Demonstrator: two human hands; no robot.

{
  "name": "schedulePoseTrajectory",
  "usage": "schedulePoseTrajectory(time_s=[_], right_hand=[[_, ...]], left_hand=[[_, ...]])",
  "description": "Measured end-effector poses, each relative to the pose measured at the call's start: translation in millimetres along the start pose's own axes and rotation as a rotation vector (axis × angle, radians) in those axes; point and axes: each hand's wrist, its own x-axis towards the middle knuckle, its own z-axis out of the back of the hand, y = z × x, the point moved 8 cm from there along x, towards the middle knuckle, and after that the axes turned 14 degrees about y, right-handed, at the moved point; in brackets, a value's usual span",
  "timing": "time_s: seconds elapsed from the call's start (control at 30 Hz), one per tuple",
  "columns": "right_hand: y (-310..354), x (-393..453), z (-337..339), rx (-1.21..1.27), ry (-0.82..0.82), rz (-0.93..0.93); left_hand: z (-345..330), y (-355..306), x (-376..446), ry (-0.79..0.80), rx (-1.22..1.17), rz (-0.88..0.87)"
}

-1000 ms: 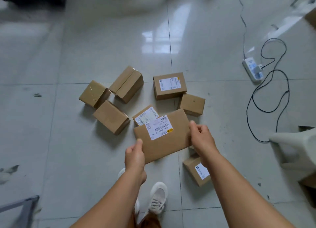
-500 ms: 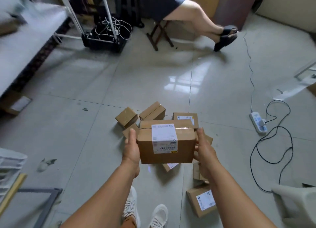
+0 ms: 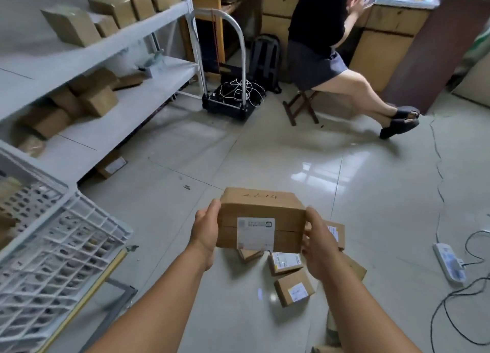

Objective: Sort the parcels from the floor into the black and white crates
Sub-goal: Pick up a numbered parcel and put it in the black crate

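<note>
Gripping the parcel (image 3: 261, 220) endwise, left hand (image 3: 204, 229) and right hand (image 3: 319, 244) curl round it.

Single head-worn view, forward and down, close over the floor (image 3: 291, 162).

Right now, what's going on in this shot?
A person is sorting parcels. Both hands hold one cardboard parcel up over the floor, label facing the camera: the left hand grips its left end, the right hand its right end. Several smaller parcels lie on the tiles below. A white crate sits at the left. No black crate is clearly visible.
</note>
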Motion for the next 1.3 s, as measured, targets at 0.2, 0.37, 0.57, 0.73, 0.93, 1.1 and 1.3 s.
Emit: schedulePoseTrajectory(time_s=[0.2, 0.37, 0.57, 0.73, 0.93, 1.1, 1.3], right_hand=[[20, -22, -59, -0.038, -0.015, 0.113], [24, -47, -117, -0.039, 0.039, 0.165], [41, -82, -194, -0.094, 0.054, 0.298], [61, -118, -275, -0.091, 0.111, 0.427], [59, -155, -377, -0.094, 0.245, 0.491], [37, -177, -454, -0.154, 0.362, 0.481], [-14, -194, -550, -0.276, 0.503, 0.388]], left_hand=[[49, -34, -30, -0.019, -0.063, -0.070], [96, -64, -59, 0.008, -0.025, -0.175], [162, -105, -106, -0.052, -0.069, -0.302], [224, -144, -158, -0.143, -0.107, -0.418], [312, -161, -218, -0.285, -0.094, -0.490], [384, -148, -260, -0.419, -0.157, -0.483], [469, -119, -326, -0.659, -0.221, -0.497]])
